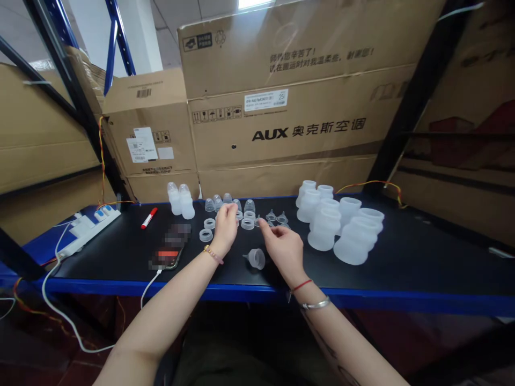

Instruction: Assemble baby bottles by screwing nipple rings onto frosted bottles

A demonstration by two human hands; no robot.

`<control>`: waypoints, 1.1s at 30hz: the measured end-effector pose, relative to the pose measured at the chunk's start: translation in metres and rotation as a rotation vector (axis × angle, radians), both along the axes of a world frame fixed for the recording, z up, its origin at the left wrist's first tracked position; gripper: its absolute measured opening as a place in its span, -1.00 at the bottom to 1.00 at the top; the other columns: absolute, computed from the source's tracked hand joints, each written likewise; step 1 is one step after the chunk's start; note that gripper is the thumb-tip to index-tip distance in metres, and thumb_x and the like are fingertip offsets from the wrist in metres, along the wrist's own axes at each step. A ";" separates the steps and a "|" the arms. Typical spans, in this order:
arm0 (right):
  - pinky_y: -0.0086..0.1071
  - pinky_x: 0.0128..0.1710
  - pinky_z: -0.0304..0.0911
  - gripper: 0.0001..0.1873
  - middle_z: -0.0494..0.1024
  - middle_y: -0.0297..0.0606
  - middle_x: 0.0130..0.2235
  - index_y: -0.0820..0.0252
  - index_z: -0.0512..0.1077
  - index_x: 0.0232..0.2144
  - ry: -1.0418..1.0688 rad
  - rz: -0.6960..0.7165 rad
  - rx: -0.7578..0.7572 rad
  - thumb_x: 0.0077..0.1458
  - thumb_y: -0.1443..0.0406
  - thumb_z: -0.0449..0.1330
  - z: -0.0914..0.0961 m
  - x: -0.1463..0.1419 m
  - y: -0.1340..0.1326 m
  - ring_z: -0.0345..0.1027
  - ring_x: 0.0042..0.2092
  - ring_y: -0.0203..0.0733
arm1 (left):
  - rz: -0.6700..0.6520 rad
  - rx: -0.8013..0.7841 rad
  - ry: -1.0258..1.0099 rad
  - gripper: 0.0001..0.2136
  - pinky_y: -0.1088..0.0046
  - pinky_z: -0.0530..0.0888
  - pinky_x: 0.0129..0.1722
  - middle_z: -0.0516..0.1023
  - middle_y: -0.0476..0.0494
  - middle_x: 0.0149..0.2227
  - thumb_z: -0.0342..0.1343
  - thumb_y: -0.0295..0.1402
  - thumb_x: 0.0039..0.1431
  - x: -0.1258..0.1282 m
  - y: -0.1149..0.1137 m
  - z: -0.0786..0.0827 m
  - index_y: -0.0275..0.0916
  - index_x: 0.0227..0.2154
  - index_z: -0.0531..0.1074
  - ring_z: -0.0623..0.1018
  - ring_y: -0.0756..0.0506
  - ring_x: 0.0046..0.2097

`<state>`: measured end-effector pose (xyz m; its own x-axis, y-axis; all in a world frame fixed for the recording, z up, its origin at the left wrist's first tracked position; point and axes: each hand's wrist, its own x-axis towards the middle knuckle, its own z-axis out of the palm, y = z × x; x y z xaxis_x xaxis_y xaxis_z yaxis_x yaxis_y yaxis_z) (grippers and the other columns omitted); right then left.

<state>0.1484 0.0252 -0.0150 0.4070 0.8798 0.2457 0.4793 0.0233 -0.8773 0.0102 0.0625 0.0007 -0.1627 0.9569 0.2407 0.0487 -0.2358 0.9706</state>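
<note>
My left hand [226, 228] is closed, its fingertips beside a translucent collar ring [247, 224] and other rings; whatever it grips is hidden. My right hand [282, 245] is pinched at thumb and forefinger, with a clear bottle nipple [257, 220] at the thumb tip. Just beyond that hand lie more nipples [282, 217]. Between my wrists a nipple seated in a ring [256, 259] lies on its side on the black tabletop [225, 271]. Behind my left hand stand several clear domed caps [210, 205], with loose rings [206, 235] to its left.
Frosted bottle bodies [324, 228] crowd the right side. Two capped bottles [186, 202], a red marker [149, 218], a phone [171, 246] with a white cable and a power strip [88, 233] are at left. Cardboard [289, 139] walls the back; a blue edge [257, 293] runs along the front.
</note>
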 end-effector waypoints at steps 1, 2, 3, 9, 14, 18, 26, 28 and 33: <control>-0.34 -0.46 0.18 -0.43 0.51 -0.17 -0.59 0.18 0.47 -0.60 0.045 0.008 0.000 -0.02 -0.18 0.09 -0.001 0.001 0.002 0.38 -0.47 -0.11 | -0.071 0.123 0.098 -0.78 0.48 0.37 -0.28 0.39 -0.10 -0.21 0.03 -0.19 0.21 -0.004 -0.004 0.004 -0.20 -0.20 0.41 0.42 -0.02 -0.25; -0.35 -0.48 0.19 -0.44 0.49 -0.17 -0.62 0.19 0.47 -0.60 0.101 0.020 -0.004 0.01 -0.15 0.07 -0.002 0.003 0.004 0.37 -0.51 -0.12 | -0.187 0.219 0.230 -0.76 0.47 0.38 -0.21 0.38 -0.13 -0.13 0.11 -0.20 0.14 -0.008 -0.009 0.007 -0.19 -0.18 0.44 0.42 -0.05 -0.15; -0.35 -0.51 0.19 -0.46 0.47 -0.19 -0.64 0.20 0.47 -0.60 0.167 0.032 -0.016 0.04 -0.11 0.05 -0.002 0.004 0.006 0.35 -0.55 -0.14 | -0.307 0.273 0.364 -0.73 0.46 0.39 -0.17 0.36 -0.14 -0.07 0.20 -0.20 0.06 -0.012 -0.013 0.010 -0.18 -0.18 0.46 0.41 -0.08 -0.08; -0.43 -0.67 0.11 -0.78 0.39 -0.29 -0.70 0.22 0.43 -0.60 0.426 0.094 -0.175 -0.08 0.24 0.07 -0.003 0.008 0.016 0.22 -0.68 -0.27 | -0.634 0.226 0.814 -0.60 0.33 0.39 -0.11 0.45 -0.16 -0.14 0.32 -0.23 -0.09 -0.015 -0.022 0.006 -0.16 -0.14 0.48 0.45 -0.16 -0.09; -0.46 -0.66 0.09 -0.82 0.44 -0.29 -0.65 0.22 0.46 -0.59 0.156 0.177 -0.208 -0.13 0.24 0.12 -0.014 0.010 0.020 0.29 -0.63 -0.27 | -0.547 0.162 0.729 -0.60 0.32 0.39 -0.11 0.50 -0.14 -0.21 0.33 -0.39 -0.17 -0.011 -0.014 -0.004 -0.19 -0.17 0.48 0.49 -0.15 -0.18; -0.50 -0.68 0.07 -0.82 0.42 -0.32 -0.66 0.22 0.42 -0.60 0.169 0.229 -0.231 -0.08 0.25 0.15 -0.012 0.005 0.018 0.25 -0.66 -0.33 | -0.466 0.045 0.459 -0.48 0.39 0.42 -0.21 0.48 -0.23 -0.09 0.31 -0.53 -0.26 -0.011 -0.007 -0.006 -0.28 -0.11 0.40 0.49 -0.04 -0.26; -0.55 -0.74 -0.05 -0.71 0.30 -0.39 -0.74 0.26 0.38 -0.60 0.428 0.356 -0.260 0.02 0.17 0.17 0.009 -0.003 0.007 0.14 -0.72 -0.40 | -0.448 -0.033 0.228 -0.58 0.46 0.40 -0.29 0.55 -0.10 -0.33 0.23 -0.59 -0.21 -0.009 -0.005 0.000 -0.31 -0.18 0.37 0.50 0.01 -0.37; -0.55 -0.74 -0.07 -0.70 0.29 -0.39 -0.75 0.26 0.37 -0.60 0.455 0.373 -0.260 0.01 0.16 0.18 0.010 -0.002 0.007 0.13 -0.72 -0.40 | -0.489 -0.038 0.247 -0.61 0.47 0.39 -0.30 0.54 -0.06 -0.39 0.25 -0.55 -0.18 -0.010 -0.007 0.001 -0.32 -0.18 0.40 0.49 0.01 -0.38; -0.55 -0.75 -0.07 -0.74 0.26 -0.40 -0.77 0.26 0.37 -0.67 0.437 0.398 -0.259 -0.01 0.28 0.14 0.008 0.000 0.008 0.10 -0.73 -0.41 | -0.529 -0.077 0.228 -0.51 0.51 0.37 -0.39 0.56 -0.07 -0.38 0.22 -0.53 -0.13 -0.014 -0.009 0.007 -0.29 -0.03 0.47 0.44 0.05 -0.45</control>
<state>0.1486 0.0332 -0.0071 0.0519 0.9926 -0.1097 0.0751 -0.1134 -0.9907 -0.0036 0.0532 0.0079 0.3905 0.9098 0.1405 0.1528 -0.2145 0.9647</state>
